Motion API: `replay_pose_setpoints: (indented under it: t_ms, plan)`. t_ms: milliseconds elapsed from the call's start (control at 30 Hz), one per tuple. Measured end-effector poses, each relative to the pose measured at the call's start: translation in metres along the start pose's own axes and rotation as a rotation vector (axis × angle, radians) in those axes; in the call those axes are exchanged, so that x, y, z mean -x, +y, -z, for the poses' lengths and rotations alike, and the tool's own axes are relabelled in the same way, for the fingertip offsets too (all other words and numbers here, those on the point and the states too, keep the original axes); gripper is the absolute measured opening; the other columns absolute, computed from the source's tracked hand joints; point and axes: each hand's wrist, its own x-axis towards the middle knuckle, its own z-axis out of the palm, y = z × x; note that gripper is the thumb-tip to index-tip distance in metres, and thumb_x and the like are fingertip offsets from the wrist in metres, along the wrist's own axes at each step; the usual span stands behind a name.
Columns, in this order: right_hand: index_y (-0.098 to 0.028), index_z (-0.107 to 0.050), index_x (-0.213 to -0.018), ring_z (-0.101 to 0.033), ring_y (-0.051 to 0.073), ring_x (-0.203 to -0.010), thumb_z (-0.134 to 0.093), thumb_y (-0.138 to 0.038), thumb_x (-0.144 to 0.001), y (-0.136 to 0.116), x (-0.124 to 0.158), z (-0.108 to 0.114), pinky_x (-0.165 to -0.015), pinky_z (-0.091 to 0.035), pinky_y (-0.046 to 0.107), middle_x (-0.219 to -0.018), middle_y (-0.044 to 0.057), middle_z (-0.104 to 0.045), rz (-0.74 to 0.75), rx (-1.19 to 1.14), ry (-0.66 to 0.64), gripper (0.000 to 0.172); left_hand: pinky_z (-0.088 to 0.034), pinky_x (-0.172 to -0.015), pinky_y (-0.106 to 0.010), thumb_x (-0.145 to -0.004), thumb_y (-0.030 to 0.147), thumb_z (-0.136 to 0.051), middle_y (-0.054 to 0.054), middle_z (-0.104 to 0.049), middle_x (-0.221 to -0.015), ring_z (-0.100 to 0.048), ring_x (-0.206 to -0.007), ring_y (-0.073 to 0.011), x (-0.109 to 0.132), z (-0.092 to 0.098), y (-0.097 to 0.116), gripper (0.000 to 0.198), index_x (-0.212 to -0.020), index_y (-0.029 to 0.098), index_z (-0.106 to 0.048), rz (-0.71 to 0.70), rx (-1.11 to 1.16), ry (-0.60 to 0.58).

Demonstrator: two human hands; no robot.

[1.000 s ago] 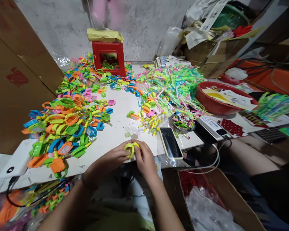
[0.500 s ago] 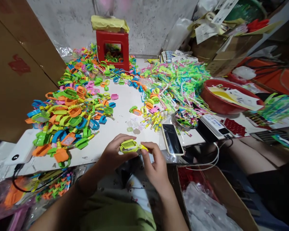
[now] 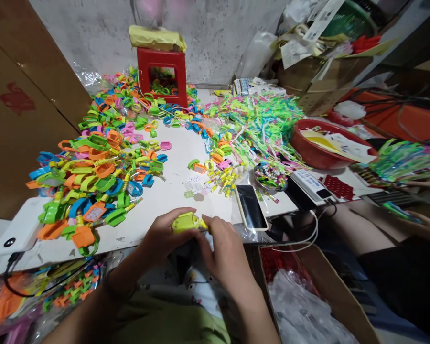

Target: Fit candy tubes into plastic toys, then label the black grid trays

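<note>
- Grey, blotched wall (image 3: 215,43) backs a white tabletop (image 3: 179,153); a cardboard box (image 3: 25,138) stands at the left, bearing a red printed mark (image 3: 17,98); I cannot make out any words in it
- White power bank (image 3: 310,184) at the right carries a printed label, too small to read; the paper sheets (image 3: 338,143) in the red basin (image 3: 327,161) have dark print, likewise unreadable
- Yellow plastic case (image 3: 184,222) sits between the two hands, just in front of the tabletop's near edge; its flat face is turned upward
- Left hand (image 3: 161,236) grips the case at its left end, thumb along the near side and fingers along the far side
- Right hand (image 3: 224,246) is narrow, its fingertips pinching the case's right end
- Dark-screened phone (image 3: 251,208) lies near the right hand; a heap of coloured plastic pieces (image 3: 96,167) spreads to the left, well apart from the case; a bowl of beads (image 3: 270,177) stands beyond the phone
</note>
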Motion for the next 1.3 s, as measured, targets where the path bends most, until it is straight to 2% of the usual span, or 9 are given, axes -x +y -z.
replay_pose_setpoints:
  t_ms: [300,433,500,600,767,867,1000,1133,1300]
  plan:
    - [-0.023,-0.06,-0.087,-0.058,0.019,-0.071,-0.063,-0.022,-0.083,0.007,-0.002,-0.026,-0.065,-0.034,0.029,-0.074,0.001,-0.064,0.071,0.051,-0.227,0.006,-0.051,-0.067,-0.027,-0.083,0.056,-0.058,-0.004,-0.069,-0.09,-0.064,-0.077,-0.0197,0.002,0.016,-0.017,0.049,-0.117,0.02,-0.056,0.076,-0.218,-0.143]
    - [-0.024,-0.049,-0.129,-0.053,0.025,-0.116,-0.066,-0.043,-0.082,0.059,-0.045,-0.041,-0.093,-0.042,0.037,-0.125,0.01,-0.058,0.009,-0.134,-0.13,0.053,-0.049,-0.093,-0.04,-0.083,0.058,-0.054,-0.009,-0.064,-0.12,-0.061,-0.109,-0.0287,-0.005,0.067,0.002,0.054,-0.121,0.021,-0.056,0.02,-0.576,0.208]
    - [-0.021,-0.042,-0.138,-0.044,0.026,-0.128,-0.051,-0.04,-0.092,0.097,-0.075,-0.051,-0.104,-0.037,0.042,-0.137,0.014,-0.051,-0.179,-0.091,0.034,0.051,-0.045,-0.101,-0.047,-0.084,0.058,-0.048,-0.012,-0.061,-0.125,-0.057,-0.116,-0.0314,-0.013,0.111,0.015,0.06,-0.128,0.018,-0.053,-0.043,-0.771,0.481]
    - [-0.015,-0.038,-0.145,-0.028,0.03,-0.142,-0.04,-0.042,-0.097,0.146,-0.114,-0.069,-0.112,-0.026,0.046,-0.152,0.018,-0.034,-0.468,0.14,-0.016,0.055,-0.041,-0.104,-0.053,-0.08,0.051,-0.05,-0.019,-0.057,-0.128,-0.049,-0.125,-0.0358,-0.03,0.185,0.024,0.067,-0.134,0.011,-0.049,-0.084,-1.047,0.86]
    - [-0.01,-0.047,-0.14,-0.027,0.037,-0.142,-0.039,-0.043,-0.098,0.165,-0.134,-0.093,-0.112,-0.022,0.053,-0.151,0.022,-0.035,-0.533,0.179,-0.081,0.054,-0.036,-0.104,-0.061,-0.082,0.042,-0.051,-0.025,-0.045,-0.142,-0.041,-0.134,-0.038,-0.056,0.25,0.015,0.07,-0.143,0.008,-0.041,0.068,-1.186,1.041]
    - [-0.011,-0.047,-0.14,-0.03,0.033,-0.141,-0.04,-0.041,-0.098,0.153,-0.127,-0.102,-0.115,-0.02,0.048,-0.15,0.019,-0.039,-0.472,0.174,-0.091,0.052,-0.026,-0.108,-0.066,-0.089,0.045,-0.046,-0.025,-0.037,-0.148,-0.034,-0.138,-0.0411,-0.067,0.222,0.013,0.065,-0.141,0.007,-0.044,-0.168,-1.276,0.984]
    - [-0.016,-0.048,-0.14,-0.036,0.028,-0.138,-0.04,-0.041,-0.099,0.136,-0.114,-0.106,-0.116,-0.023,0.041,-0.151,0.014,-0.04,-0.389,0.16,-0.113,0.049,-0.034,-0.111,-0.053,-0.091,0.035,-0.048,-0.018,-0.043,-0.144,-0.037,-0.136,-0.0342,-0.099,0.132,0.005,0.048,-0.134,0.014,-0.054,-0.472,-1.199,0.59]
    - [-0.015,-0.049,-0.139,-0.04,0.03,-0.135,-0.042,-0.04,-0.098,0.124,-0.1,-0.105,-0.111,-0.03,0.045,-0.15,0.016,-0.04,-0.276,0.111,-0.138,0.049,-0.035,-0.112,-0.05,-0.089,0.021,-0.049,-0.015,-0.042,-0.145,-0.039,-0.135,-0.0313,-0.153,0.055,-0.024,0.044,-0.133,0.019,-0.055,-0.39,-0.951,0.219]
    - [-0.024,-0.049,-0.138,-0.042,0.029,-0.133,-0.045,-0.036,-0.098,0.115,-0.081,-0.089,-0.113,-0.018,0.055,-0.145,0.011,-0.048,-0.162,0.043,-0.129,0.042,-0.035,-0.111,-0.047,-0.085,0.018,-0.055,-0.015,-0.051,-0.136,-0.041,-0.133,-0.0313,-0.2,0.028,-0.053,0.029,-0.111,0.017,-0.068,-0.331,-0.827,0.074]
